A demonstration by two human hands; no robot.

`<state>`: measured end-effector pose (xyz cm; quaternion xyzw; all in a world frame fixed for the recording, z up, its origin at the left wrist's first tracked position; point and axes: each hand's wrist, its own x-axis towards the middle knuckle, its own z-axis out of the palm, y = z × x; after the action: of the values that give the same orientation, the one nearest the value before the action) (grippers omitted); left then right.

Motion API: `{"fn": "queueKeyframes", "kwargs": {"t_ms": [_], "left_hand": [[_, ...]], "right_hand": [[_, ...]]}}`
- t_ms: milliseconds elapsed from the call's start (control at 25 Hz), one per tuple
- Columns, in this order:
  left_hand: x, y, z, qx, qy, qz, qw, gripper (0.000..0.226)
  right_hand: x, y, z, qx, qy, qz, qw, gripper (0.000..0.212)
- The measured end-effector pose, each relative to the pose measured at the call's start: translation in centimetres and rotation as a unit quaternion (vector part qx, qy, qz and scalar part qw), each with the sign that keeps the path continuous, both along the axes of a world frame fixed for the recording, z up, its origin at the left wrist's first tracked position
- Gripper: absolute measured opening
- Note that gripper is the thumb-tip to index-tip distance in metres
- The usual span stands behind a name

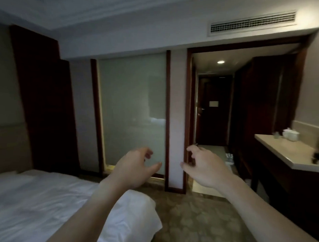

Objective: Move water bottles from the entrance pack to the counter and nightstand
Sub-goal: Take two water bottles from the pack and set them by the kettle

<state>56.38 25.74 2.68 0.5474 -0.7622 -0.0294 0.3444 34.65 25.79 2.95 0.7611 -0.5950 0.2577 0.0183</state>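
1. While both of my hands were raised before me in the lower centre of the frame, my left hand and my right hand held nothing; the fingers were loosely curled and relaxed.
2. What I took for the pack of bottles lay on the floor of the entrance hall, right of centre, small and blurred.
3. The counter stood at the right edge, well apart from the pack.
4. I judged it best to walk through the doorway first, past the corner of the bed, and grip each bottle around its body.
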Motion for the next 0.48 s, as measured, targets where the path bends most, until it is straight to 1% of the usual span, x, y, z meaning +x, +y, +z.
{"fn": "queueKeyframes", "kwargs": {"t_ms": [200, 360, 480], "left_hand": [[-3.1, -9.8, 1.0, -0.01, 0.0, -0.108, 0.994, 0.051], [-8.3, -17.3, 0.0, 0.005, 0.003, -0.177, 0.984, 0.056], [-13.1, -23.6, -1.5, 0.005, -0.015, -0.201, 0.98, 0.057]], "right_hand": [[-3.2, -5.7, 0.8, -0.001, -0.021, -0.112, 0.994, 0.055], [-7.8, -10.6, -0.1, 0.022, -0.022, -0.182, 0.983, 0.066], [-12.0, -15.2, -1.5, 0.036, -0.024, -0.211, 0.977, 0.066]]}}
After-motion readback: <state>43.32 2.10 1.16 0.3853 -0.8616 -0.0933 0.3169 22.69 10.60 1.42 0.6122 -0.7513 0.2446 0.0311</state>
